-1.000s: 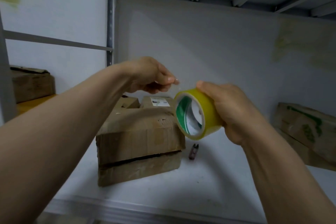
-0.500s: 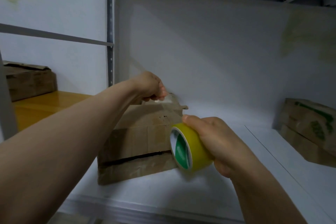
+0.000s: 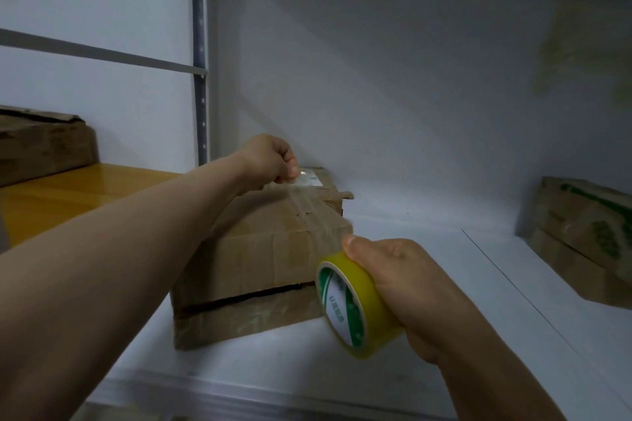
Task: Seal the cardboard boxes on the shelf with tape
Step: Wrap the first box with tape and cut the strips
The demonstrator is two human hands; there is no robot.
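A worn cardboard box stands on the white shelf, its front showing a dark horizontal gap. My left hand pinches the free end of clear tape at the far side of the box top. The tape strip runs across the top toward the near right corner. My right hand grips a yellow tape roll with a green-and-white core, held just off the box's front right corner.
A second cardboard box with green print lies at the right end of the shelf. Another box sits on a yellow-orange shelf to the left, beyond a grey upright post. The shelf above is close overhead.
My left hand carried the tape end down onto the far part of the box top. My right hand pulled the roll down and toward me, drawing the strip across the box.
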